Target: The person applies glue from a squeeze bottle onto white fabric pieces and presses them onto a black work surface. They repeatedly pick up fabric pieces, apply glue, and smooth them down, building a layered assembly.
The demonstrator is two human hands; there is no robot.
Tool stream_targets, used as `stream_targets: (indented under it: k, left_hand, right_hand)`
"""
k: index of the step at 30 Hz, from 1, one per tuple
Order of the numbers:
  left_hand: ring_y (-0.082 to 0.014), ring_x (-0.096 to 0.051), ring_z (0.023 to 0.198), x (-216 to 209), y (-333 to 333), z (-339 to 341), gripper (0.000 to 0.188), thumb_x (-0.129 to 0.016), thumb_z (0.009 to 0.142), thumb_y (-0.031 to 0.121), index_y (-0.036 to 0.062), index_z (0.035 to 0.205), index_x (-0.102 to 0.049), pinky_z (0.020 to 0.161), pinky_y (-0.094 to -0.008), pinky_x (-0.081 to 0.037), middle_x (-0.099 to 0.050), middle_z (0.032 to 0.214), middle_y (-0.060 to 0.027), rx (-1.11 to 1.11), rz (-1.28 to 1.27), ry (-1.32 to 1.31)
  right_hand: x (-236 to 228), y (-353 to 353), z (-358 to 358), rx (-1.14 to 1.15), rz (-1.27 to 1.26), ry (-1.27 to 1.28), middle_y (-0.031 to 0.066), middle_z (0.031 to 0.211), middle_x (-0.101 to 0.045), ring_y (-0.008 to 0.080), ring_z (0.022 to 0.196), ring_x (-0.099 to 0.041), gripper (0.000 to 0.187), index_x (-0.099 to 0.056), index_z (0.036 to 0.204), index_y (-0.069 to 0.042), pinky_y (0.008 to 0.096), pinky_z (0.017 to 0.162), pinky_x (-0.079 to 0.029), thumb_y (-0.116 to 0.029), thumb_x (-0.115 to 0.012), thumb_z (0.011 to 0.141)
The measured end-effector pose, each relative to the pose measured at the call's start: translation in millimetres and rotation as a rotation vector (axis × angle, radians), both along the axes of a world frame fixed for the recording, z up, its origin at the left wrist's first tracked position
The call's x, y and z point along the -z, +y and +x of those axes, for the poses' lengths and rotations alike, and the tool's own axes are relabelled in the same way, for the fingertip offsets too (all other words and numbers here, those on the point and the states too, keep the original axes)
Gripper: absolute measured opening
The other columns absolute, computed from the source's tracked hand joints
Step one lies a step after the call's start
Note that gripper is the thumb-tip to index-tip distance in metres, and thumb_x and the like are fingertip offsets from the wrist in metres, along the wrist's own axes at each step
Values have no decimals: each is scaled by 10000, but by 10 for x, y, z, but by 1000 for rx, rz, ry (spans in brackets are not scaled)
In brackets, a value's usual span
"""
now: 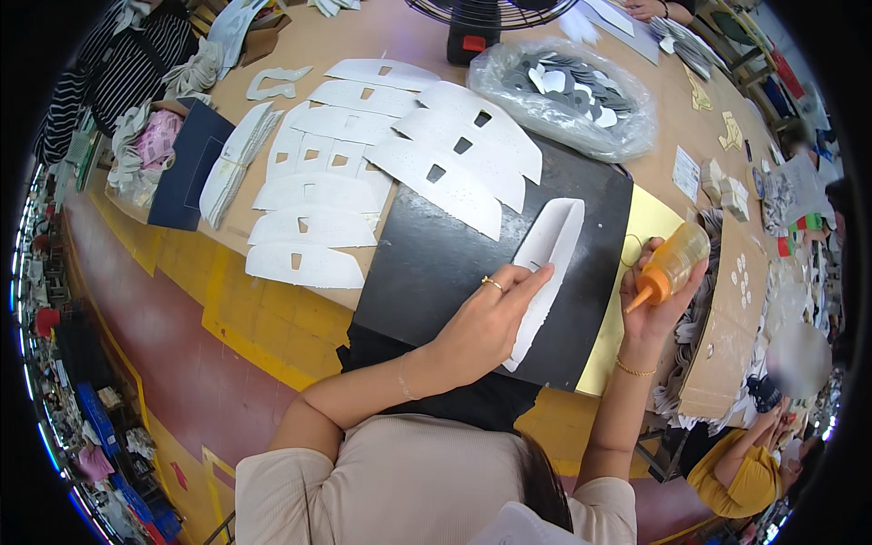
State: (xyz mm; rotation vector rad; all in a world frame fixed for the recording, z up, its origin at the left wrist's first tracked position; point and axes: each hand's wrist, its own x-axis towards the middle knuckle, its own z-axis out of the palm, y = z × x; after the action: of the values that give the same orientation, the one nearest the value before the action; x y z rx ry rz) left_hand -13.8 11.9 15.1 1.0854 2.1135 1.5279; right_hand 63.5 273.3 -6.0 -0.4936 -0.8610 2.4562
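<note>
My right hand [656,313] is closed around a clear squeeze bottle [677,257] of yellowish liquid. Its orange nozzle tips down to the left. On the black board [445,282] lies a long white cut piece [560,238], folded or curled lengthwise. My left hand [486,322], with a ring on one finger, pinches this piece near its middle; the fingertips partly cover it. Just left of it, flat white pieces with small rectangular holes [454,163] overlap on the board. More such white pieces [313,222] are spread in rows on the brown table surface.
A clear plastic bag of grey and white small pieces [568,91] sits behind the board, near a black fan [472,41]. Yellow sheet [604,350] and cardboard [727,336] lie to the right. A tied white stack [238,163] stands left. Other people work nearby.
</note>
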Motion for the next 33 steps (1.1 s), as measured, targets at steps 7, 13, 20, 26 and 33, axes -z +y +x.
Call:
stream_targets:
  k: [7, 13, 20, 26, 33]
  left_hand:
    - [-135, -693, 932, -273, -614, -776, 443, -703, 855, -40, -18, 1291, -626, 856, -280, -551, -735, 1042, -102, 62, -287, -546]
    - [-105, -647, 899, -430, -920, -1539, 337, -651, 886, -36, -6, 1218, -700, 835, -249, -519, -740, 1073, -87, 223, -424, -399]
    - [-70, -579, 873, -554, -660, -1619, 311, -674, 899, 31, 16, 1209, -693, 810, -213, -481, -702, 1045, -34, 263, -367, -419]
    - [-87, -566, 935, -608, -544, -1415, 344, -679, 879, 45, 33, 1217, -616, 829, -225, -477, -599, 1006, -23, 278, -166, -584]
    - [-94, -649, 929, -586, -357, -1424, 334, -671, 904, -9, 19, 1220, -565, 778, -214, -571, -629, 1036, -53, 196, -42, -877]
  right_hand:
    - [-111, -75, -38, 14, 0, -13, 65, 895, -670, 161, 723, -698, 717, -598, 1136, -11, 261, 553, -557, -694, -473, 958]
    - [11, -9, -45, -2, -1, 12, 69, 927, -671, 163, 742, -699, 680, -584, 1151, -28, 272, 532, -543, -672, -450, 979]
    - [-149, -172, -33, -289, -64, 142, 139, 901, -650, 258, 791, -672, 799, -580, 1112, 6, 379, 676, -546, -755, -397, 949]
    - [-235, -538, -210, -630, 234, 125, 205, 1067, -643, 274, 916, -693, 893, -597, 1127, 17, 409, 808, -588, -816, -361, 913]
    - [-632, -1074, -337, -1020, 776, -22, 194, 1397, -564, 345, 1247, -581, 796, -549, 1340, 11, 415, 1087, -428, -579, -720, 834]
